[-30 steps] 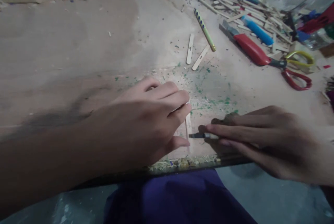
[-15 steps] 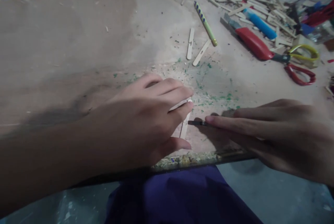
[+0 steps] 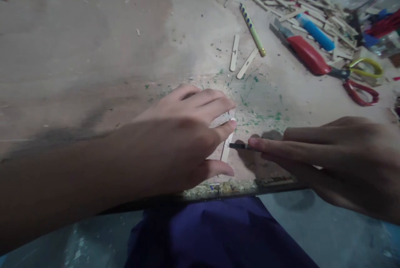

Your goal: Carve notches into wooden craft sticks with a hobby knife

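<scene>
My left hand [image 3: 193, 130] lies palm down near the table's front edge. Its index finger and thumb press a flat wooden craft stick [image 3: 226, 150] against the tabletop, and part of the stick is hidden under the fingers. In my right hand [image 3: 331, 155] is a slim dark blade [image 3: 238, 146], pinched with the index finger stretched along it. The blade's tip meets the stick's right edge, beside a faint mark. Beyond the hands lie two more craft sticks, one upright in view [image 3: 234, 53] and one slanted [image 3: 247, 64], each with a small mark or slot midway.
A dotted pencil [image 3: 254, 33] lies past the sticks. To the right are a red-handled tool [image 3: 308, 55], scissors [image 3: 364, 68] with yellow and red handles, a blue tube [image 3: 317, 33] and a heap of sticks [image 3: 300, 3]. Green scraps dot the wooden table [image 3: 118, 60]; its edge is close to my lap.
The whole view has shifted slightly, so everything appears a little further right. Both hands keep nearly the same pose, with the blade still at the stick's edge.
</scene>
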Motion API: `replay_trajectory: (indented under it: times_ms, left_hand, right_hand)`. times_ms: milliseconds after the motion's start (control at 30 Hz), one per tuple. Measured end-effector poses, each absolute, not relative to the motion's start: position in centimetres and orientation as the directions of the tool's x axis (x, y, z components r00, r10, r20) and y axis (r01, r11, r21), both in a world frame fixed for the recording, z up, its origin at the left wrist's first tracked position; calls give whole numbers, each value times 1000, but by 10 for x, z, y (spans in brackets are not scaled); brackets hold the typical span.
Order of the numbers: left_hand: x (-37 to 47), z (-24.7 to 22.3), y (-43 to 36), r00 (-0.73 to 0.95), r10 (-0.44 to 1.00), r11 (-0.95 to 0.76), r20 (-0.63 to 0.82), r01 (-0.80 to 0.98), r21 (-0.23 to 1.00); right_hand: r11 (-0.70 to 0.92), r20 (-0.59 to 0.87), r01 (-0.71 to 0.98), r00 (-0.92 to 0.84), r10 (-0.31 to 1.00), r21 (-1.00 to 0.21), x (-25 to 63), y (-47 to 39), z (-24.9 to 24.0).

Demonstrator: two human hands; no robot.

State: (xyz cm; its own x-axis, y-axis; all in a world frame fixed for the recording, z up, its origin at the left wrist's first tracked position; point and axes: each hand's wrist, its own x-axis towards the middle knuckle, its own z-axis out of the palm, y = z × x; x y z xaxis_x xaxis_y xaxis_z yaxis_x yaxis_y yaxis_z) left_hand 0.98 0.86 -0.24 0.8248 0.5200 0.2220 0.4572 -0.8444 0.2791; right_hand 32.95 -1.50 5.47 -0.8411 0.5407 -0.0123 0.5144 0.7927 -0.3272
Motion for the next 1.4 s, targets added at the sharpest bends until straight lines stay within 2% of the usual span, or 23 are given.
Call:
replay_trajectory:
  times_ms: [133,300,600,800,1100,1400]
  left_hand:
    - [9,-3,10,829,519,-844,210,458,279]
    - [9,-11,9,812,519,-846,266,443,298]
    - [13,-28,4,748,543,-839,382,468,277]
    - [8,-21,9,800,507,-856,321,424,295]
    - [11,-24,5,759,548,-835,351,469,288]
    - [10,-17,5,767,553,-829,326,466,308]
  right_hand:
    - [813,-33,515,-850,527,-272,334,-17,54]
    - [823,-15,514,-850,527,-242,332,-17,55]
    - [780,94,517,-810,579,-352,325,-24,30]
    - [806,177,506,-802,571,-307,329,-32,17]
    - [775,148,549,-778,611,-313,322,-35,22]
    - [791,186,576,-771,609,-206,327,-39,24]
